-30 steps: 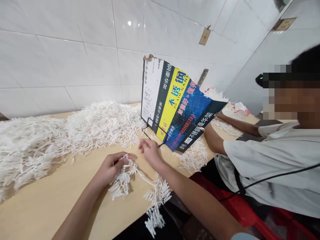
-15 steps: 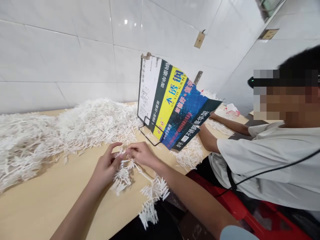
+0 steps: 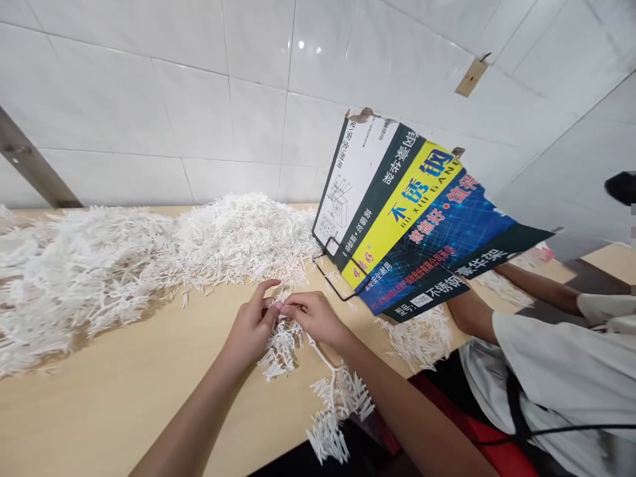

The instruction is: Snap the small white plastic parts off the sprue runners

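Observation:
Near the table's front edge, my left hand [image 3: 252, 326] pinches a white branched plastic strand [image 3: 282, 350] between thumb and fingers, its index finger raised a little. Beside it, my right hand [image 3: 318, 319] closes its fingertips on the same strand, so both hands meet at one spot. The exact point of grip is covered by the fingers. From there the strand runs under my right wrist and hangs past the table edge, ending in bristly white tufts [image 3: 328, 437]. Behind my hands spreads a large heap of loose white branched pieces [image 3: 238, 232].
A printed cardboard panel [image 3: 407, 212] stands upright in a black wire stand [image 3: 342, 297] on the table [image 3: 114, 411]. Beyond it, a co-worker in a white shirt [image 3: 546, 358] sits by a smaller white pile [image 3: 422, 334]. A tiled wall [image 3: 238, 126] closes off the back.
The view has turned left, so everything sits further right in the picture. Both hands stay together on the strand, and the fingertips have drawn closer.

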